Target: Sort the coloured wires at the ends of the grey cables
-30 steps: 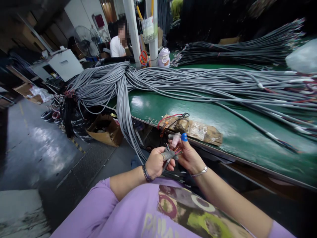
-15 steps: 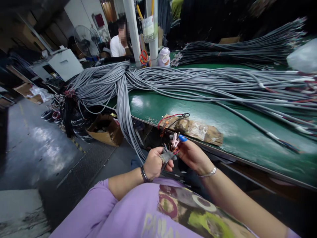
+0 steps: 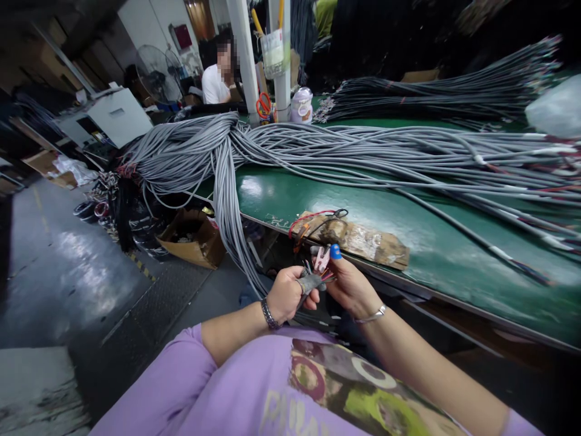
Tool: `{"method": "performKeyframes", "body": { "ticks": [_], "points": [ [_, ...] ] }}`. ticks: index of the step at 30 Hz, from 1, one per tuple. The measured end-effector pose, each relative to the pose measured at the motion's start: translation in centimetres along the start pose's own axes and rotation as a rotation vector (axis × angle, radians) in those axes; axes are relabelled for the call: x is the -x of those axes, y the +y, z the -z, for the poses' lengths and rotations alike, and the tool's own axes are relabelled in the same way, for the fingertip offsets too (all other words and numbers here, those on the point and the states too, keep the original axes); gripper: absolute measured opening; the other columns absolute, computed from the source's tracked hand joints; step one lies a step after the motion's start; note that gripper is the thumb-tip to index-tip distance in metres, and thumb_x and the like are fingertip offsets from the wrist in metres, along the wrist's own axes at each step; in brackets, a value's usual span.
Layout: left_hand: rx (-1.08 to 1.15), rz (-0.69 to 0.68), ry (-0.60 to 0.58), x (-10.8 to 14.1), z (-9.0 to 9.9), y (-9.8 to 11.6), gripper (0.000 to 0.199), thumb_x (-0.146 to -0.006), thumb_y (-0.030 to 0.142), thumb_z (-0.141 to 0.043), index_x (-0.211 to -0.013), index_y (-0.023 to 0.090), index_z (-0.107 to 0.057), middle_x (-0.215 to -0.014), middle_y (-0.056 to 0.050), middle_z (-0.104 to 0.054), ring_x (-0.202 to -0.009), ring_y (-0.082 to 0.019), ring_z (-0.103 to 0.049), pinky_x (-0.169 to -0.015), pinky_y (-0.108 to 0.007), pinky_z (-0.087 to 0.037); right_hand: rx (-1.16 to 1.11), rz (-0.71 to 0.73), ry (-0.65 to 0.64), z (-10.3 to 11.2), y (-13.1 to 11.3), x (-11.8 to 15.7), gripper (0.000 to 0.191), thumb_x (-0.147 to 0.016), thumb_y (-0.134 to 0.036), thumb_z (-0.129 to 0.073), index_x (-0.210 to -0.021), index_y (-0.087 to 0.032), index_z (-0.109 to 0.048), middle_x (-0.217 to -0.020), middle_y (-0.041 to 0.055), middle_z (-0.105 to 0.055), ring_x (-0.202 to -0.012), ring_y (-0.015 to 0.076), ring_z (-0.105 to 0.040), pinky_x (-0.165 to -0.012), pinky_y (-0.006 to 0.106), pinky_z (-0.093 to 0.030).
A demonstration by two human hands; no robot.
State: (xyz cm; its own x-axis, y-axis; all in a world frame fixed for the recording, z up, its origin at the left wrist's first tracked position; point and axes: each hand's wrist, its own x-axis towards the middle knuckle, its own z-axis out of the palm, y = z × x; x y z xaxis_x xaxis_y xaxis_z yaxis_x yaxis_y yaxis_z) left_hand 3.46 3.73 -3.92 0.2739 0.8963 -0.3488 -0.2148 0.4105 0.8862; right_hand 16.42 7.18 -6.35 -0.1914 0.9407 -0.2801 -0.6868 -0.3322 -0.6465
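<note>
Left hand [image 3: 287, 295] grips colored wires [image 3: 327, 277], probably light and bendy, best pinched behind the tips; right hand [image 3: 348, 283] pinches a pink clip [image 3: 321, 260] alongside.

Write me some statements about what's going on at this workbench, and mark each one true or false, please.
1. The right hand holds a small pink tool. True.
2. The left hand is empty. False: the left hand grips thin coloured wires.
3. The table has a green top. True.
4. All the grey cables lie flat on the table. False: one bundle of grey cables hangs down over the near edge.
5. The scissors beside the white post have reddish-orange handles. True.
</note>
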Motion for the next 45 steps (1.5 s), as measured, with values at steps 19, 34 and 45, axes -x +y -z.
{"method": "performKeyframes", "body": {
  "ticks": [19, 34, 45],
  "points": [
    [0.05, -0.099, 0.064, 1.7, 0.5, -0.6, 0.044, -0.061, 0.052, -0.075, -0.067, 0.013, -0.057, -0.05, 0.0, -0.059, -0.035, -0.008, -0.05, -0.034, -0.018, -0.037, 0.043, -0.091, -0.061, 0.0, -0.6, 1.2, 0.03, -0.072, -0.049, -0.075, -0.079, -0.02, -0.071, -0.074, 0.0015, -0.071, -0.058, 0.0121, -0.059, -0.054, 0.024, -0.048],
    [0.074, -0.106, 0.102, 1.0, -0.4, -0.7, 0.035, -0.064, 0.044, -0.072, -0.071, 0.013, -0.056, -0.052, 0.0, -0.06, -0.037, -0.008, -0.05, -0.037, -0.018, -0.039, 0.14, -0.026, -0.165, -0.4, 0.0, 1.2, 0.047, -0.075, -0.068, -0.06, -0.082, -0.022, -0.068, -0.068, 0.0035, -0.068, -0.055, 0.0198, -0.06, -0.054, 0.035, -0.049],
    [0.009, -0.102, 0.104, 1.0, 0.1, -1.3, 0.041, -0.065, 0.051, -0.072, -0.072, 0.013, -0.056, -0.052, 0.0, -0.059, -0.037, -0.008, -0.05, -0.038, -0.018, -0.04, 0.026, -0.053, -0.117, -0.3, 0.4, 1.7, 0.047, -0.072, -0.07, -0.062, -0.074, -0.023, -0.066, -0.075, 0.0026, -0.068, -0.059, 0.0167, -0.059, -0.054, 0.03, -0.048]
  ]
}}
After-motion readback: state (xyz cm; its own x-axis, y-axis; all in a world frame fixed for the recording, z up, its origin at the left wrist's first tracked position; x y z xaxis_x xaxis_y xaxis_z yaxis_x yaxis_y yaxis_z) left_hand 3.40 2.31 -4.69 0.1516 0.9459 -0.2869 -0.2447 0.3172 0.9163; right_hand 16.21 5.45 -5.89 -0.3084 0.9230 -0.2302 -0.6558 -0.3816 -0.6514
